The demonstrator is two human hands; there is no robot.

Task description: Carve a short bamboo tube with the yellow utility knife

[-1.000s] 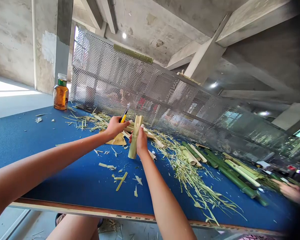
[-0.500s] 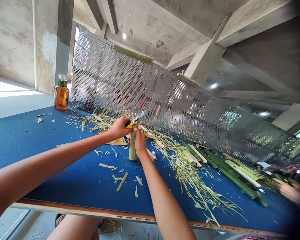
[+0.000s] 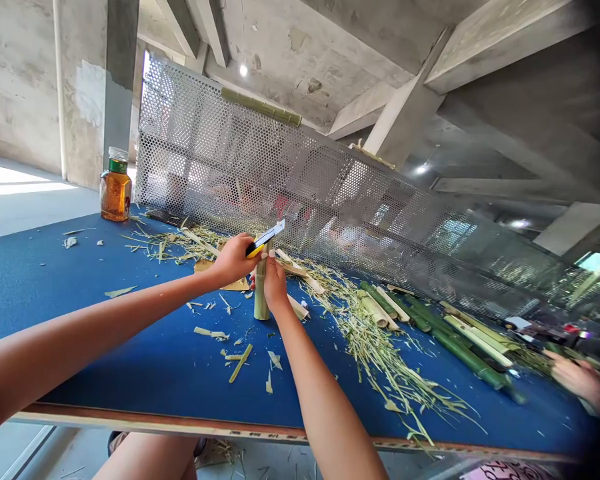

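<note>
Where the knife [image 3: 267,239] is held: in left hand [image 3: 235,259], fingers curled round its handle, blade angled up and away.
Bamboo [image 3: 261,301]: clasped upright in right hand [image 3: 276,288], just below the knife; contact with table [image 3: 145,377] cannot be told.
Shavings [image 3: 353,320]: strewn beyond both hands.
Bottle [image 3: 115,199]: stood at table's far left corner.
Green poles [image 3: 463,353]: laid at right, near co-worker's hand [image 3: 576,379].

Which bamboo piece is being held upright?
The short, pale piece gripped in the right hand, beside the knife in the left hand; the pale and green stalks farther right lie on the blue table.
</note>
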